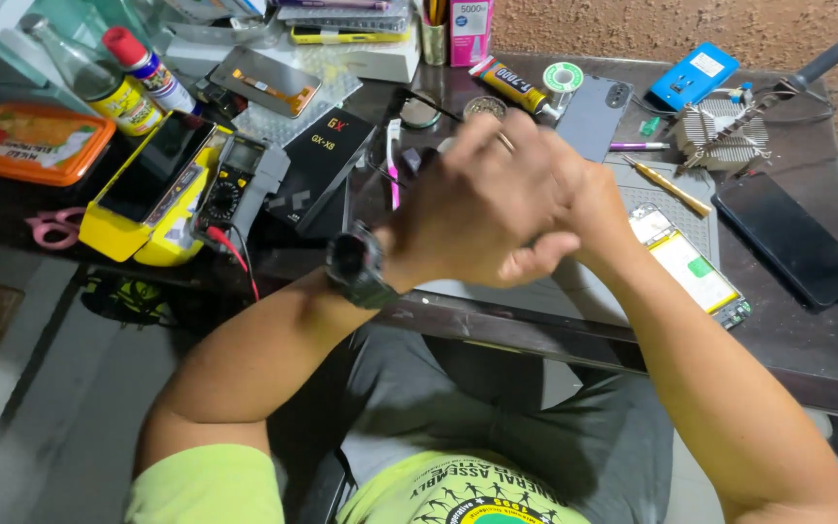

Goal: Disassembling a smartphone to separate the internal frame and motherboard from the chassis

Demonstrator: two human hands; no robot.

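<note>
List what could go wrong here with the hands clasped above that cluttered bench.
1. The opened phone lies near the table's front edge, beside the right forearm; a nudge from it might push the phone off.
2. The left hand covers the right hand, so neither steadies anything below.
3. The multimeter's red lead dangles over the edge near the left arm and could snag.

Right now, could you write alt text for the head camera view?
A person's left hand and right hand are clasped together above a cluttered dark worktable. An opened phone, a black phone and a yellow multimeter lie around them.
</note>
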